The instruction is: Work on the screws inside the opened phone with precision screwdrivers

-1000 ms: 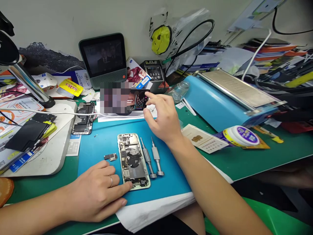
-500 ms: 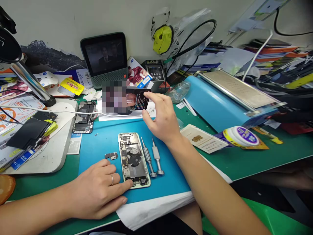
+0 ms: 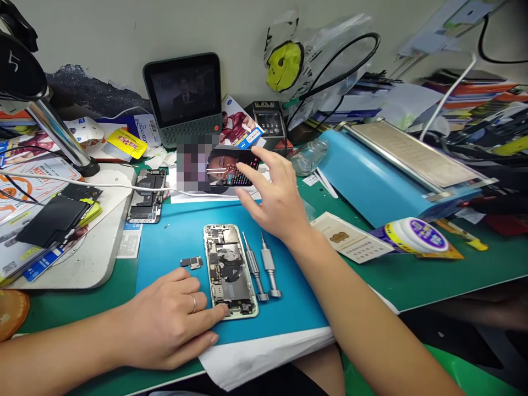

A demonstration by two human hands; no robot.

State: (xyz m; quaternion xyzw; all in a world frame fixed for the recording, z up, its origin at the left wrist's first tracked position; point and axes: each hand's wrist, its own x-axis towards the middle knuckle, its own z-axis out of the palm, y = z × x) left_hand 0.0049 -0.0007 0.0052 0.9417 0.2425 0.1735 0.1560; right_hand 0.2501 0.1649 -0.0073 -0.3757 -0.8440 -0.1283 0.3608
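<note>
My left hand (image 3: 175,319) rests on the blue mat (image 3: 169,236), its index fingertip on the lower end of an opened phone (image 3: 225,275) with bare inner parts. My right hand (image 3: 276,198) reaches over a phone with a lit screen (image 3: 243,175). Its fingers are spread, with the index fingertip at the screen, and it grips nothing. Reflections partly cover that screen. Two slim metal screwdrivers, one nearer (image 3: 254,269) and one farther (image 3: 269,267) from the opened phone, lie to its right. A small circuit board (image 3: 191,263) sits to its left.
Another opened phone (image 3: 147,197) lies by a white board (image 3: 105,256) piled with boxes. A smart display (image 3: 184,99) stands at the back. To the right are a blue machine (image 3: 363,176), a card (image 3: 350,237) and a white-lidded tub (image 3: 418,235). A white cable (image 3: 111,184) crosses the left side.
My right index finger has moved down and left over the lit screen, and what the screen shows differs. My left hand stays on the opened phone. The whole view has shifted slightly.
</note>
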